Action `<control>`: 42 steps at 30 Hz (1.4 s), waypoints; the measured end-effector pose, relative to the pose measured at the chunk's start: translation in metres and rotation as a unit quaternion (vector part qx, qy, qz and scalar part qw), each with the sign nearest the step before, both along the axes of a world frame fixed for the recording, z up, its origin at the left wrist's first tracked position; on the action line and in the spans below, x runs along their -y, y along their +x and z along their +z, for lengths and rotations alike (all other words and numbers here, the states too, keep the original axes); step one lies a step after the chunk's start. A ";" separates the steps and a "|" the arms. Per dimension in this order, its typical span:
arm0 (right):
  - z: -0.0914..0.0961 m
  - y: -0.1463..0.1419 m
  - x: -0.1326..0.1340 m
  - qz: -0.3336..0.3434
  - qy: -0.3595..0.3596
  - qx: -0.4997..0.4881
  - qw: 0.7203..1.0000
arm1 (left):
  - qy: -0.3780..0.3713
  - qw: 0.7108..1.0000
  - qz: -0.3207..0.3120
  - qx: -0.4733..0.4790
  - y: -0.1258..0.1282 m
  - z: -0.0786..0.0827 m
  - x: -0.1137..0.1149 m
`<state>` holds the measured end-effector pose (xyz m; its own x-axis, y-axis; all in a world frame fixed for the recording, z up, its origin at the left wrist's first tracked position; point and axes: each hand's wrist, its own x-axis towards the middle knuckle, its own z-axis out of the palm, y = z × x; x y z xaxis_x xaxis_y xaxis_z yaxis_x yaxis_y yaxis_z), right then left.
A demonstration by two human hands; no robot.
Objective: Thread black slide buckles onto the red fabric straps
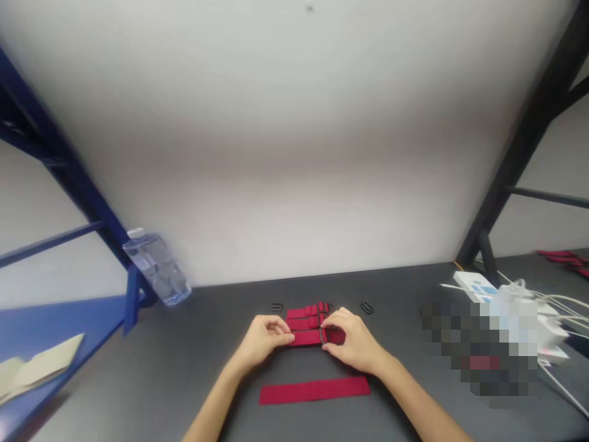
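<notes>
A red webbing strap point(304, 338) lies flat on the dark table, its left end pinched between the thumb and fingers of my left hand point(263, 341). Near its right end sits a black slide buckle point(323, 335). My right hand point(353, 341) grips this buckle between thumb and forefinger, and red webbing shows inside the curve of the hand. Just beyond lie two similar straps, a middle one point(301, 323) and a far one point(298, 313), both with black hardware at the right. Closer to me is a plain red strip point(315, 390), touched by neither hand.
Loose black buckles lie at the far left point(277, 307) and far right point(367, 307) of the straps. A clear bottle point(159, 267) leans by the blue frame point(87, 190). White boxes point(476, 285) with cables stand right, beside a blurred-out object point(478, 350).
</notes>
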<state>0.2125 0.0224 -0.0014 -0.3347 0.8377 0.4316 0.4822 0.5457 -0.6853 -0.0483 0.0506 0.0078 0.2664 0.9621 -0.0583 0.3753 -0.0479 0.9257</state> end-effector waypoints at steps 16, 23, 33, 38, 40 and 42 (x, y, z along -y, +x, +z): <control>-0.012 -0.005 0.000 -0.046 -0.022 0.034 0.998 | 0.070 0.994 0.013 -0.083 -0.006 0.004 0.004; 0.003 0.001 0.002 -0.048 0.018 -0.008 0.999 | 0.097 0.992 0.022 -0.073 -0.003 0.012 0.007; -0.001 0.026 -0.010 -0.169 0.002 0.103 0.980 | 0.234 0.958 -0.051 -0.157 0.051 0.003 0.024; -0.002 0.027 -0.005 -0.149 -0.029 0.121 0.981 | 0.248 0.949 -0.062 -0.184 0.053 0.000 0.020; -0.003 0.027 -0.005 -0.121 -0.043 0.107 0.986 | 0.243 0.949 -0.064 -0.191 0.051 -0.001 0.019; -0.005 0.026 -0.006 -0.094 -0.051 0.087 0.990 | 0.241 0.947 -0.066 -0.200 0.049 -0.002 0.018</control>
